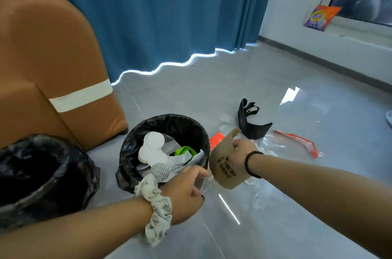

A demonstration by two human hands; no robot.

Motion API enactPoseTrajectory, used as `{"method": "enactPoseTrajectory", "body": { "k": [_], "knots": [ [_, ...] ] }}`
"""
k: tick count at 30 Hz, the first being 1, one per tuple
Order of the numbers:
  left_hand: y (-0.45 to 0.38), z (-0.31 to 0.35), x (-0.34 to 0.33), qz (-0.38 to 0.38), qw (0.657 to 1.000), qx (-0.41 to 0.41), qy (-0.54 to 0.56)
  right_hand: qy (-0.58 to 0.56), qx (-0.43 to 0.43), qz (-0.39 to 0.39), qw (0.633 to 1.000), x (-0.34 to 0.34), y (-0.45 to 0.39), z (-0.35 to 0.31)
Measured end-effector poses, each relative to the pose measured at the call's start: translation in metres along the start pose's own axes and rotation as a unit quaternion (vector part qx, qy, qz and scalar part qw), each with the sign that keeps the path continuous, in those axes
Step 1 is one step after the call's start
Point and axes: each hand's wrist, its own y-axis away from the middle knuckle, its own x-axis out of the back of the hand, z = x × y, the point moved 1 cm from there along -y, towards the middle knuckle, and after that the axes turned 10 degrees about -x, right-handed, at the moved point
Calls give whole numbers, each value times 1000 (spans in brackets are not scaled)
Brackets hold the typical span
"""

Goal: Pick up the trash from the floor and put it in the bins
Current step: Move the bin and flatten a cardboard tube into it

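Beside the bin [191, 129], right grip [237, 152] holds cardboard sleeve [222, 165]

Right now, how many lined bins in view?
2. One bin beside the right hand, already holding trash; the other bin at the left edge by the brown seat, contents too dark to see.

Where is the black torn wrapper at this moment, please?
In the head view, the black wrapper lies on the floor, right of the filled bin and just beyond the right hand.
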Motion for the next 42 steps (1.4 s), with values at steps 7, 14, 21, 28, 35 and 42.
{"method": "enactPoseTrajectory", "body": {
  "k": [7,14,21,28,35,42],
  "knots": [
    [10,71,57,147,970,80,175,-24,144,186,972,86,115,-6],
    [17,149,99,239,933,51,266,-11,239,362,901,137,190,-9],
    [41,161,100,277,941,1,194,-7,287,412,865,133,231,-3],
    [60,143,110,283,956,-68,-33,-117,379,471,788,147,263,-3],
    [72,153,117,383,921,-74,-17,-429,66,310,846,169,245,21],
    [75,167,101,405,907,-104,44,-651,-49,-36,757,145,227,9]
  ]
}}
